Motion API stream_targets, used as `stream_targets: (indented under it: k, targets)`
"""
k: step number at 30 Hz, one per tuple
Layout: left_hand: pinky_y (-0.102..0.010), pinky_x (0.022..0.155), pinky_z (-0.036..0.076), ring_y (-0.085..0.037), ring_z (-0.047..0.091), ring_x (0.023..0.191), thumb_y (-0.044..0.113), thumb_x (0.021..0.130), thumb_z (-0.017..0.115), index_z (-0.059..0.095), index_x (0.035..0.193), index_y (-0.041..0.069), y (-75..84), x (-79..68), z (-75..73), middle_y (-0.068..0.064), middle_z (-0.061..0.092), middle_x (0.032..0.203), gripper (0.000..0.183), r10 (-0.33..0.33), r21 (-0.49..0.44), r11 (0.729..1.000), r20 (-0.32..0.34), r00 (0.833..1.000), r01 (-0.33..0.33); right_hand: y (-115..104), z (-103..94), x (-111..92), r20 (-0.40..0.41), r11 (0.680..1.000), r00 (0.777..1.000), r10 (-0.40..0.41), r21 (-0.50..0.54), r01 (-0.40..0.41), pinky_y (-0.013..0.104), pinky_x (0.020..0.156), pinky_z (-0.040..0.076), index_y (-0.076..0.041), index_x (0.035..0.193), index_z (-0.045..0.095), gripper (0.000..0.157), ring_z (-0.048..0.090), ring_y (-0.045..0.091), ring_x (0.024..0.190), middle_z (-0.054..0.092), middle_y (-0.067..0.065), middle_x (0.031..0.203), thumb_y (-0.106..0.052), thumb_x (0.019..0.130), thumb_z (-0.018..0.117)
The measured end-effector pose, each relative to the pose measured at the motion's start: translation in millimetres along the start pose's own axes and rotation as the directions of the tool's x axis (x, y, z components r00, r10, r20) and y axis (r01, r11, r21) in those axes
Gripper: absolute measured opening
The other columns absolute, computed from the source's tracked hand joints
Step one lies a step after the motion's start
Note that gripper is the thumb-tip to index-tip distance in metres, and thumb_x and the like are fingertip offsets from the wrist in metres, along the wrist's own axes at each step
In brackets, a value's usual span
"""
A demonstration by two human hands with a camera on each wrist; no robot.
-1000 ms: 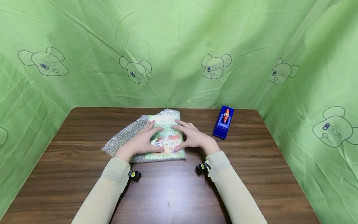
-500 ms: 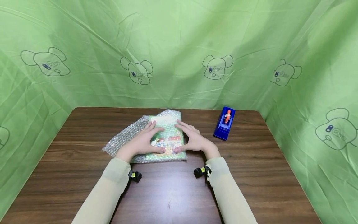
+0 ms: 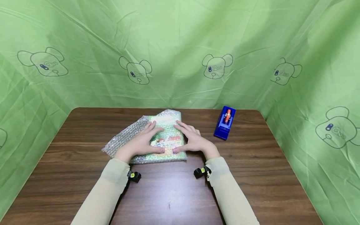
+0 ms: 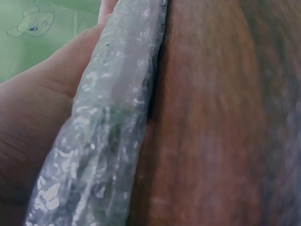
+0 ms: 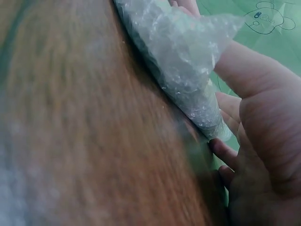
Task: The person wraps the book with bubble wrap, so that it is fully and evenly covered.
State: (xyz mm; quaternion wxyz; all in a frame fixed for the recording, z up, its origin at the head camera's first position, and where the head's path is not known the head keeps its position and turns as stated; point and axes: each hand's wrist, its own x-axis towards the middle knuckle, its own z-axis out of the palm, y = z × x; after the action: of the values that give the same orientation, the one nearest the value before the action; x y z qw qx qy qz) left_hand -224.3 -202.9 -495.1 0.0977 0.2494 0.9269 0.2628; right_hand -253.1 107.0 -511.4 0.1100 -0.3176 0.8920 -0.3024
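Bubble wrap (image 3: pixel 123 139) around a flat printed item (image 3: pixel 170 135) lies on the wood-grain table (image 3: pixel 253 187), beneath and between the left hand (image 3: pixel 143 142) and the right hand (image 3: pixel 195 140), with one flap extending past the left hand's outer side. We find both hands ungripped, thumbs and fingers spread, the left resting on top of the wrap and the right at its opposite edge. We record a blue tape dispenser (image 3: pixel 224 126) with an orange part beyond the right hand, to its outer side, apart from the wrap.
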Motion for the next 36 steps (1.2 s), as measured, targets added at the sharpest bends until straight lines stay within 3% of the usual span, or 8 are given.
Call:
stream_targets:
  k: [8, 16, 21, 27, 32, 36]
  targets:
    - [-0.078, 0.126, 0.015, -0.044, -0.002, 0.168, 0.075, 0.087, 0.079, 0.043, 0.169, 0.028, 1.6, -0.3, 0.4, -0.019, 0.006, 0.182, 0.101, 0.004, -0.001, 1.0, 0.001, 1.0, -0.004, 4, -1.3, -3, 0.005, 0.999, 0.999, -0.037, 0.004, 0.037, 0.073, 0.124, 0.019, -0.029, 0.176, 0.027, 0.105, 0.019, 0.03, 0.164, 0.006, -0.012, 0.184, -0.064, 0.092, 0.081]
    - [-0.079, 0.124, 0.017, -0.045, 0.001, 0.167, 0.079, 0.087, 0.076, 0.042, 0.169, 0.031, -1.2, -1.1, 0.9, -0.019, 0.007, 0.182, 0.101, 0.021, 0.03, 0.999, -0.004, 1.0, -0.021, 0, -1.8, -4, 0.005, 1.0, 1.0, -0.013, 0.023, 0.013, 0.076, 0.124, 0.017, -0.029, 0.175, 0.029, 0.106, 0.019, 0.034, 0.164, 0.009, -0.009, 0.184, -0.061, 0.091, 0.084]
    - [-0.079, 0.123, 0.02, -0.048, 0.007, 0.166, 0.07, 0.089, 0.081, 0.044, 0.169, 0.027, -2.9, -3.9, -5.4, -0.021, 0.01, 0.181, 0.098, 0.042, 0.04, 0.998, -0.003, 0.999, -0.042, -1, -0.8, -2, 0.003, 1.0, 1.0, -0.002, 0.01, 0.002, 0.076, 0.125, 0.016, -0.031, 0.175, 0.027, 0.105, 0.018, 0.035, 0.165, 0.009, -0.01, 0.184, -0.062, 0.091, 0.083]
    - [-0.075, 0.122, 0.032, -0.054, 0.034, 0.157, 0.053, 0.098, 0.08, 0.06, 0.156, 0.013, 4.0, -11.6, -19.7, -0.025, 0.028, 0.176, 0.074, 0.053, 0.055, 0.997, -0.092, 0.994, -0.048, -2, -0.7, -2, 0.002, 0.999, 1.0, 0.008, 0.034, -0.008, 0.073, 0.125, 0.017, -0.03, 0.175, 0.029, 0.108, 0.018, 0.034, 0.165, 0.01, -0.011, 0.184, -0.062, 0.088, 0.086]
    - [-0.069, 0.124, 0.036, -0.05, 0.046, 0.151, 0.043, 0.102, 0.078, 0.064, 0.149, 0.004, 6.6, -22.9, -36.6, -0.026, 0.049, 0.164, 0.062, 0.083, 0.079, 0.994, -0.18, 0.98, -0.069, -3, -0.6, -1, 0.008, 0.999, 1.0, 0.008, 0.043, -0.008, 0.072, 0.125, 0.017, -0.029, 0.175, 0.03, 0.11, 0.017, 0.033, 0.165, 0.009, -0.01, 0.184, -0.063, 0.087, 0.087]
    - [-0.066, 0.121, 0.042, -0.046, 0.055, 0.143, 0.039, 0.103, 0.077, 0.062, 0.149, 0.001, -3.0, -35.9, -54.4, -0.024, 0.06, 0.154, 0.061, 0.031, 0.084, 0.996, -0.225, 0.974, -0.012, -2, -1.6, -1, 0.009, 0.999, 1.0, 0.008, 0.034, -0.008, 0.072, 0.126, 0.017, -0.03, 0.175, 0.029, 0.11, 0.017, 0.033, 0.165, 0.009, -0.01, 0.184, -0.063, 0.087, 0.086]
